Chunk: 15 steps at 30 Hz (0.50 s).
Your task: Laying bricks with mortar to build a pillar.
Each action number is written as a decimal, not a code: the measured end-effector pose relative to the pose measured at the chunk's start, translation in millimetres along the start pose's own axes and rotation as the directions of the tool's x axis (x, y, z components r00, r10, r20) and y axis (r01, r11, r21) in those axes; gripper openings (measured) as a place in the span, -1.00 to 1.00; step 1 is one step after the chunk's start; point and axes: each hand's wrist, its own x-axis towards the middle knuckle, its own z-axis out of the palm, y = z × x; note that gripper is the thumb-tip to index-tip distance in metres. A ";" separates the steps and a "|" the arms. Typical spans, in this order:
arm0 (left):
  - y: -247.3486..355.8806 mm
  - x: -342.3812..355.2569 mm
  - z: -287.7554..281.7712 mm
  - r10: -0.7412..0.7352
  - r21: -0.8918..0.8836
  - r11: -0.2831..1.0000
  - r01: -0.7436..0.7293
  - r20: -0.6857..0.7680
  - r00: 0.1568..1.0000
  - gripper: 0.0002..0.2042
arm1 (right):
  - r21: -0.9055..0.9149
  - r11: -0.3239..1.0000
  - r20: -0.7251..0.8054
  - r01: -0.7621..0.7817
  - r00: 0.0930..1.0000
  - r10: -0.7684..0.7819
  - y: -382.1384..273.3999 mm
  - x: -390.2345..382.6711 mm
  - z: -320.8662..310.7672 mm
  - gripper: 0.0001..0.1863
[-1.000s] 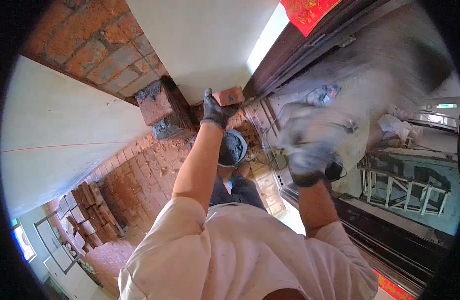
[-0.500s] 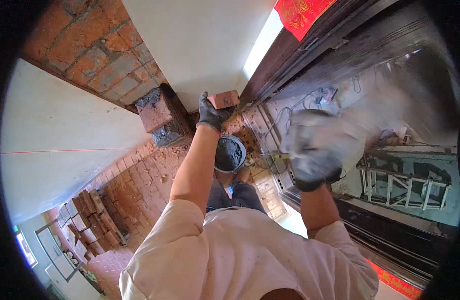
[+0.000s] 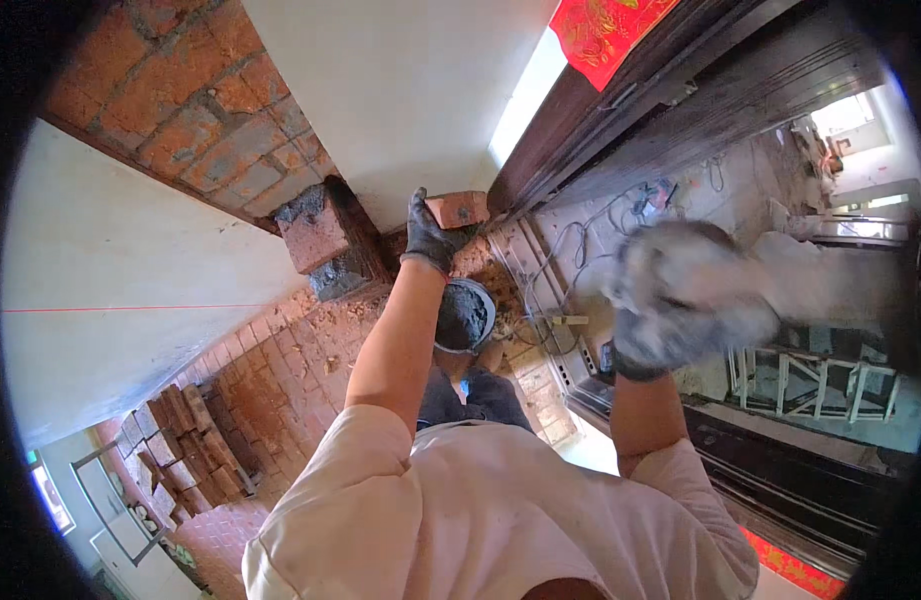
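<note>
My left hand [image 3: 432,238], in a dark glove, is closed around one end of a reddish brick [image 3: 457,208], held out at arm's length in front of the pale panel. Right of my body, my right hand [image 3: 665,325] wears a grey and black glove and is smeared by motion. A long greyish tool [image 3: 830,285] runs from it toward the right rim, trowel-like but too blurred to be sure of. Just nearer than my left hand stands a bucket [image 3: 464,316] with dark grey mortar. Left of that hand, a short brick stub [image 3: 315,240] carries wet dark mortar on two sides.
A brick wall [image 3: 195,110] rises at the upper left, beside a white wall [image 3: 130,260] crossed by a thin red line. Stacked bricks [image 3: 195,430] lie at lower left. A dark door frame [image 3: 640,110] and cables [image 3: 580,235] are to the right, with a white slatted frame [image 3: 810,385] beyond.
My right hand has moved slightly right, and the blurred tool has swung from the upper right down to nearly level. My left hand and its brick have shifted slightly right.
</note>
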 end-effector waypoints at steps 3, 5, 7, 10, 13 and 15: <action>0.3 7.8 -1.6 -0.017 -0.045 0.999 0.017 -0.009 1.000 -0.72 | -0.513 0.850 0.553 0.117 0.803 0.223 8.6 1.0 15.7 -0.80; 6.2 10.7 -0.5 0.006 -0.069 0.998 0.002 0.114 0.993 -0.69 | -0.563 0.800 0.094 -0.208 0.945 0.312 66.0 -34.2 23.1 -0.86; 12.4 7.8 1.3 -0.325 -0.419 0.866 0.275 -0.052 0.944 -0.59 | -0.819 0.440 -0.305 -0.369 0.929 0.212 107.5 -69.8 10.8 -0.87; 23.1 5.6 5.3 -0.079 -0.103 0.992 0.072 -0.063 0.995 -0.50 | -0.975 0.179 -0.147 -0.128 0.984 -0.096 134.8 -96.3 -25.7 -0.80; 34.0 3.7 10.1 -0.284 -0.411 0.887 0.210 -0.129 0.950 -0.50 | -0.646 0.650 -0.486 -0.400 0.872 0.053 111.4 -82.7 -27.6 -0.58; 39.4 4.4 17.2 -0.162 -0.348 0.928 0.130 -0.065 0.985 -0.50 | -0.234 0.905 -0.508 -0.356 0.838 0.199 87.8 -61.6 -5.6 -0.54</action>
